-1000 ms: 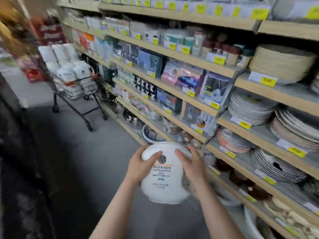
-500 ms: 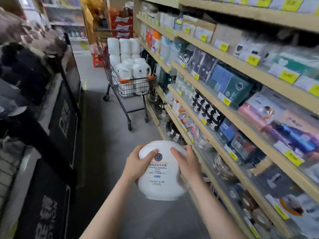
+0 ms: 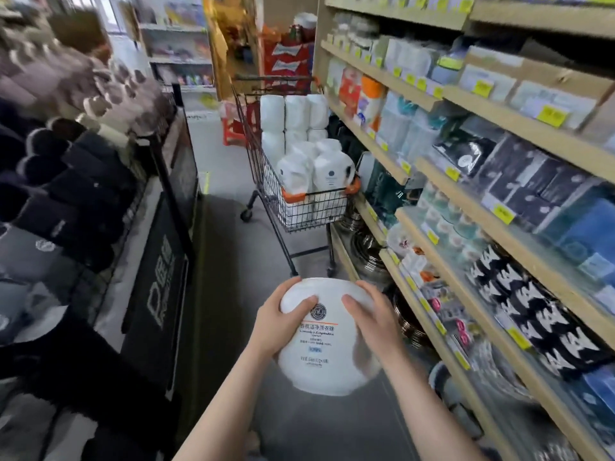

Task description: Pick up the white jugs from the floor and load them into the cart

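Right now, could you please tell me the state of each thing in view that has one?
White jug: off the floor, gripped by both hands.
Left hand: holds the jug's left side.
Right hand: holds its right side.
Cart: ahead in the aisle, already loaded with white jugs.

Single head-worn view, forward and down along the aisle, close above the hands (image 3: 327,322)

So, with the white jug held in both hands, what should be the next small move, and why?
Probably carry the jug forward to the cart: the left hand and right hand grip it, and the cart stands ahead in the aisle, out of reach.
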`<action>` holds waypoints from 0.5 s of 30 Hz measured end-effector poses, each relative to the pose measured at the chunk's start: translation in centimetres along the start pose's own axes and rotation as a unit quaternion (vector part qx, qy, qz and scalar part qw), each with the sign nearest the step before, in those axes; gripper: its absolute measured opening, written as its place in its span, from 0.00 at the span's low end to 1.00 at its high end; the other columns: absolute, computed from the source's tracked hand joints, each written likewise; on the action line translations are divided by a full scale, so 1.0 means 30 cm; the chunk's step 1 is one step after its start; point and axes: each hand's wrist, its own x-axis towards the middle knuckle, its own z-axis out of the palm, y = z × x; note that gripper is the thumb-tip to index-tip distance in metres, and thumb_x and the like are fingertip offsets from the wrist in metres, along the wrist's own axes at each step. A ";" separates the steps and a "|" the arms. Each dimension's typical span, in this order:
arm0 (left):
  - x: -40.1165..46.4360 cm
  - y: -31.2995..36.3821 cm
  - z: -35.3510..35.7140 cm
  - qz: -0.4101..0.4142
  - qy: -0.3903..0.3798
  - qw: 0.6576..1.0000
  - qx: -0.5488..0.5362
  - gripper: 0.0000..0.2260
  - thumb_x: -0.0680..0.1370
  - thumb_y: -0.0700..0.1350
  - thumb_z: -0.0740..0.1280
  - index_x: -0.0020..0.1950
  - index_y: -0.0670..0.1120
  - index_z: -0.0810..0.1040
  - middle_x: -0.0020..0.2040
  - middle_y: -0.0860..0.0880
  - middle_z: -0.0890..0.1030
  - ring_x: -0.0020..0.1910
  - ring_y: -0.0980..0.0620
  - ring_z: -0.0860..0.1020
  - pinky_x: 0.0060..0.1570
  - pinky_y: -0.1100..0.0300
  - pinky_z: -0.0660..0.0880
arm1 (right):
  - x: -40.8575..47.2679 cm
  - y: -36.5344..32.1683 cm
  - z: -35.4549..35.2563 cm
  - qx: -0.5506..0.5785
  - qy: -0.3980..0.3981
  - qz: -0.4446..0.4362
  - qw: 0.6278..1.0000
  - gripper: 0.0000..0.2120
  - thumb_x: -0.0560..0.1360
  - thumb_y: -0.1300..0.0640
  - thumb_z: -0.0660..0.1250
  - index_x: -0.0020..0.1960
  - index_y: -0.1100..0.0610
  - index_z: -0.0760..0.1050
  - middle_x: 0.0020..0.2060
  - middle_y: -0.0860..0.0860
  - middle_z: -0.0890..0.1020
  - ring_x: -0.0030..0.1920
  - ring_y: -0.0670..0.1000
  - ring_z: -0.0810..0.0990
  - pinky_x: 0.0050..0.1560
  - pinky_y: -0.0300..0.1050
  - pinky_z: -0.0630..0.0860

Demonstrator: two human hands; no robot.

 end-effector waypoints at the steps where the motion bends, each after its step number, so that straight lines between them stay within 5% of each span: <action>1: 0.084 0.000 -0.043 0.002 -0.010 1.000 -0.001 0.17 0.67 0.62 0.70 0.55 0.69 0.72 0.55 0.62 0.79 0.51 0.62 0.79 0.49 0.66 0.75 | 0.064 -0.029 0.044 0.012 0.001 0.004 1.000 0.32 0.61 0.28 0.61 0.62 0.40 0.71 0.60 0.44 0.74 0.60 0.46 0.72 0.60 0.46 0.68; 5: 0.403 0.029 -0.198 0.003 -0.040 0.999 0.007 0.19 0.63 0.66 0.69 0.53 0.71 0.72 0.52 0.63 0.79 0.50 0.60 0.80 0.53 0.55 0.79 | 0.313 -0.150 0.190 0.047 0.000 0.039 0.998 0.34 0.58 0.29 0.61 0.62 0.37 0.69 0.61 0.43 0.74 0.61 0.46 0.71 0.56 0.43 0.65; 12: 0.905 0.041 -0.338 0.004 -0.042 0.999 0.008 0.20 0.62 0.67 0.69 0.52 0.68 0.75 0.52 0.63 0.80 0.52 0.61 0.79 0.56 0.54 0.77 | 0.781 -0.252 0.363 0.022 0.009 0.071 0.997 0.35 0.58 0.28 0.60 0.62 0.39 0.72 0.57 0.40 0.78 0.58 0.45 0.75 0.58 0.45 0.70; 15: 1.149 0.043 -0.366 0.005 -0.044 0.999 0.013 0.21 0.62 0.67 0.69 0.53 0.68 0.75 0.52 0.61 0.81 0.52 0.60 0.80 0.57 0.53 0.77 | 1.016 -0.265 0.422 0.051 0.005 0.069 0.996 0.33 0.56 0.29 0.63 0.59 0.41 0.73 0.53 0.40 0.79 0.53 0.42 0.77 0.49 0.37 0.72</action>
